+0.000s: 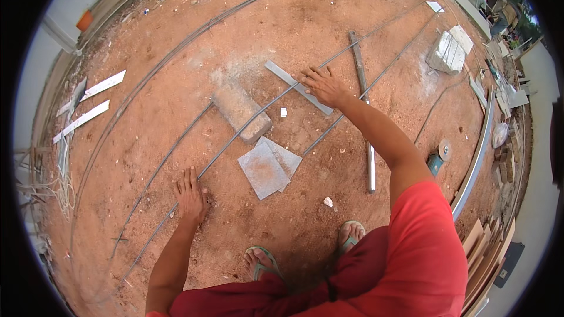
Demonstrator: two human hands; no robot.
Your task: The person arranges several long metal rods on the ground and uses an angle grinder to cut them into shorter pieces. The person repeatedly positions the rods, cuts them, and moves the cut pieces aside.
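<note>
A long thin steel rod (pixel 223 147) runs slantwise across the reddish ground in front of me. My left hand (pixel 191 195) lies flat over its nearer stretch, fingers stretched out. Farther along, my right hand (pixel 323 87) rests over the same rod with its fingers spread, beside a flat grey strip (pixel 311 101). Between the hands, the rod passes over a dusty concrete block (pixel 238 105). Two square tiles (pixel 260 170) overlap just nearer than the block. A second rod (pixel 182 138) lies to the left, and another (pixel 323 136) reaches from the tiles toward the far right.
A metal bar (pixel 371 167) lies right of the tiles. Near my right arm is an angle grinder (pixel 436 161). White blocks (pixel 445 54) sit farther right, beyond a long metal profile (pixel 474 167). White strips (pixel 82 120) and tangled cord (pixel 61 191) are at left.
</note>
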